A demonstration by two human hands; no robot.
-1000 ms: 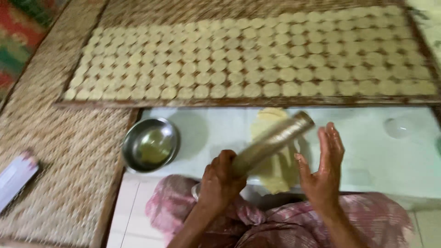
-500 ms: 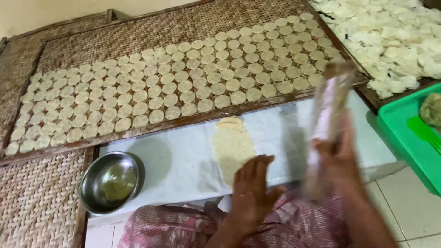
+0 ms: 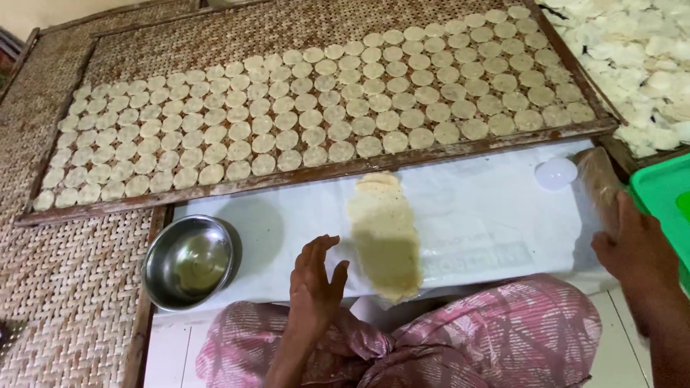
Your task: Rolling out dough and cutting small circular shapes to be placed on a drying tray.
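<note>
A long strip of rolled pale dough (image 3: pixel 385 235) lies on a white plastic sheet (image 3: pixel 489 208). My left hand (image 3: pixel 315 282) hovers just left of the strip with its fingers apart and nothing in it. Far to the right, my right hand (image 3: pixel 634 248) is closed around a plastic-wrapped rolling pin (image 3: pixel 598 181) and holds it down at the sheet's right edge, beside a small white round cutter (image 3: pixel 555 173).
A woven bamboo tray (image 3: pixel 215 36) behind the sheet carries several rows of small dough discs (image 3: pixel 316 115). A steel bowl (image 3: pixel 188 261) sits at the left. A second tray of white pieces (image 3: pixel 632 57) and a green bin (image 3: pixel 665 197) are at the right. My pink-patterned lap (image 3: pixel 503 338) is below.
My right hand has carried the rolling pin off the dough to the right edge of the sheet. My left hand let go of it and stayed by the strip. The view shifted right.
</note>
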